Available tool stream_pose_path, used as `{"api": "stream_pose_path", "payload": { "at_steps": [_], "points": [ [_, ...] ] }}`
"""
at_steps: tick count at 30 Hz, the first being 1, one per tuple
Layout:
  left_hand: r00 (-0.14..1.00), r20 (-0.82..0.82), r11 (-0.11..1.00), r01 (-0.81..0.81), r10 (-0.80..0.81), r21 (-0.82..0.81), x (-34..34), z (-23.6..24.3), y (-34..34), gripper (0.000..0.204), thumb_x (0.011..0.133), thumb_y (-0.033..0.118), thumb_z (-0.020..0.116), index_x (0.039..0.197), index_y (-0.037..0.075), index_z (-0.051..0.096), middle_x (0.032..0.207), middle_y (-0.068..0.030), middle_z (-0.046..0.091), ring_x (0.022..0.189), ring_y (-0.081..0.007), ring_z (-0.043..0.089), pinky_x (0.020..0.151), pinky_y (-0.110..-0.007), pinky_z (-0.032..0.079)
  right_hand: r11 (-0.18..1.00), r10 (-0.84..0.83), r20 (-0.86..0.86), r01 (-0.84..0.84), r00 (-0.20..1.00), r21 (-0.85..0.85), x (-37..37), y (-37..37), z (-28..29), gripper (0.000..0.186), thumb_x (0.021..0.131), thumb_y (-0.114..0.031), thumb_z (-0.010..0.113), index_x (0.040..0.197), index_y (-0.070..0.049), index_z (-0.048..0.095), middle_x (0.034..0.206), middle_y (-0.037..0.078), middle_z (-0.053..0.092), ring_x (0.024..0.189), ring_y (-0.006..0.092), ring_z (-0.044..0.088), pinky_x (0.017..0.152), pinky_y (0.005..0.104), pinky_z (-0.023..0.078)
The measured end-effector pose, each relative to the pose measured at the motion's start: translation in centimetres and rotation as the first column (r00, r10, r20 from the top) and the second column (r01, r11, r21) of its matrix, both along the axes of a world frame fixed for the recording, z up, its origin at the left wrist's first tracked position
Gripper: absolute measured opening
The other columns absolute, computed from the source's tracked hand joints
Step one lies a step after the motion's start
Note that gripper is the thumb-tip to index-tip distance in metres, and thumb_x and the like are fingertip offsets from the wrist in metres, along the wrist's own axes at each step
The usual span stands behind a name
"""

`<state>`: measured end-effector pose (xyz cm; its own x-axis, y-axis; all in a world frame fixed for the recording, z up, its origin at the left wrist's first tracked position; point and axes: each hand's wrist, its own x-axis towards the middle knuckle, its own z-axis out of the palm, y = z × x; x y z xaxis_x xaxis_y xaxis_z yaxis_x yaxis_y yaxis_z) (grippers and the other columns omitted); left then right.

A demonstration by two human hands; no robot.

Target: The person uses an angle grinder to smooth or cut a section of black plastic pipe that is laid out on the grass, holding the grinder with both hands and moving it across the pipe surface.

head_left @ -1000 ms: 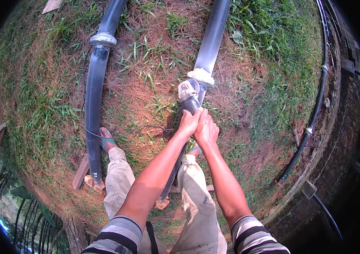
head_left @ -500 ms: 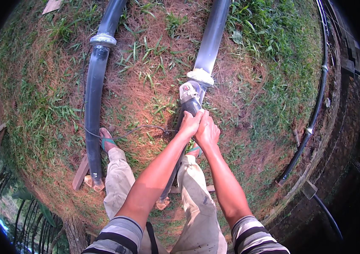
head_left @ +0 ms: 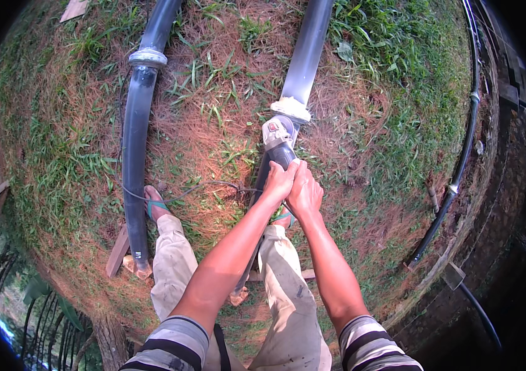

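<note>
Grass (head_left: 349,247) round the pipe collar (head_left: 291,109), both hands (head_left: 280,179) (head_left: 305,190) nearby hugging a probably hefty angle grinder (head_left: 274,131) by its barrel (head_left: 282,154), ideal imo.

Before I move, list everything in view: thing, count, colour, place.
Grinder: one, silver and black, centre
Thick pipes: two, dark grey, left and centre
Collars: two, whitish, on the thick pipes
Jointed thin pipe: one, black, right
Cable: one, dark, left of centre
Flat pieces: two, brownish, upper and lower left
Grass: uncounted, green, all around
Sandals: two, green, below centre
Trousers: one pair, beige, bottom centre
Sleeves: two, striped black and grey, bottom
Left grip: one, bare, on grinder
Right grip: one, bare, on grinder
</note>
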<state>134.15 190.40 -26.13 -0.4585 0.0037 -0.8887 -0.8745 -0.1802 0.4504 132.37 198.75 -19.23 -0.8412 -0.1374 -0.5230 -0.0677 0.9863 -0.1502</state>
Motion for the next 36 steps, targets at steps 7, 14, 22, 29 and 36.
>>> {"api": "stream_pose_path", "payload": {
  "at_steps": [7, 14, 22, 29, 36],
  "points": [
    [0.999, -0.045, 0.998, 0.015, -0.018, -0.063, 0.0, 0.2, 0.6, 0.118, 0.099, 0.069, 0.055, 0.157, -0.025, 0.013, 0.152, -0.0437, 0.046, 0.144, -0.0490, 0.050, 0.119, -0.047, 0.043, 1.000, 0.007, -0.039, -0.006, 0.999, 0.011, -0.3, 0.3, 0.4, 0.040, 0.100, -0.028, 0.062, 0.129, -0.003, 0.048, 0.108, 0.029, 0.069, 0.096, 0.0497, 0.072, 0.078, 0.0596, 0.056],
    [0.999, -0.033, 1.000, -0.005, 0.004, -0.021, 0.2, 0.4, 0.7, 0.119, 0.099, 0.067, 0.057, 0.157, -0.026, 0.009, 0.154, -0.0440, 0.044, 0.145, -0.0477, 0.049, 0.120, -0.044, 0.042, 0.999, -0.043, 0.020, 0.043, 0.999, 0.012, -0.2, 0.2, 1.0, 0.042, 0.100, -0.032, 0.061, 0.128, -0.004, 0.049, 0.106, 0.029, 0.070, 0.092, 0.0503, 0.072, 0.076, 0.0616, 0.055],
    [0.997, -0.064, 0.998, 0.029, -0.033, -0.063, -0.4, 1.4, 0.8, 0.122, 0.098, 0.069, 0.056, 0.157, -0.026, 0.007, 0.150, -0.0447, 0.048, 0.141, -0.0492, 0.053, 0.117, -0.045, 0.044, 0.998, -0.068, 0.042, 0.068, 0.997, 0.005, -0.6, 0.3, 1.4, 0.050, 0.099, -0.035, 0.060, 0.134, 0.001, 0.050, 0.118, 0.030, 0.070, 0.105, 0.0514, 0.069, 0.086, 0.0616, 0.054],
    [1.000, 0.010, 1.000, 0.000, 0.000, -0.019, -0.6, 1.4, 0.9, 0.124, 0.096, 0.069, 0.062, 0.158, -0.024, 0.009, 0.155, -0.0426, 0.044, 0.147, -0.0452, 0.048, 0.120, -0.043, 0.041, 1.000, 0.016, -0.016, -0.016, 1.000, -0.007, -0.3, 1.0, 1.2, 0.040, 0.100, -0.030, 0.060, 0.127, -0.002, 0.049, 0.108, 0.029, 0.070, 0.093, 0.0510, 0.072, 0.077, 0.0612, 0.055],
    [0.998, -0.005, 0.995, 0.057, -0.058, -0.081, 0.0, 0.9, 1.7, 0.118, 0.098, 0.069, 0.055, 0.160, -0.020, 0.010, 0.146, -0.0408, 0.054, 0.137, -0.0492, 0.057, 0.115, -0.048, 0.045, 1.000, -0.001, -0.004, 0.001, 1.000, 0.005, -0.1, 1.4, 0.8, 0.047, 0.098, -0.030, 0.062, 0.133, -0.001, 0.048, 0.108, 0.029, 0.070, 0.095, 0.0510, 0.072, 0.078, 0.0615, 0.055]
  ]
}}
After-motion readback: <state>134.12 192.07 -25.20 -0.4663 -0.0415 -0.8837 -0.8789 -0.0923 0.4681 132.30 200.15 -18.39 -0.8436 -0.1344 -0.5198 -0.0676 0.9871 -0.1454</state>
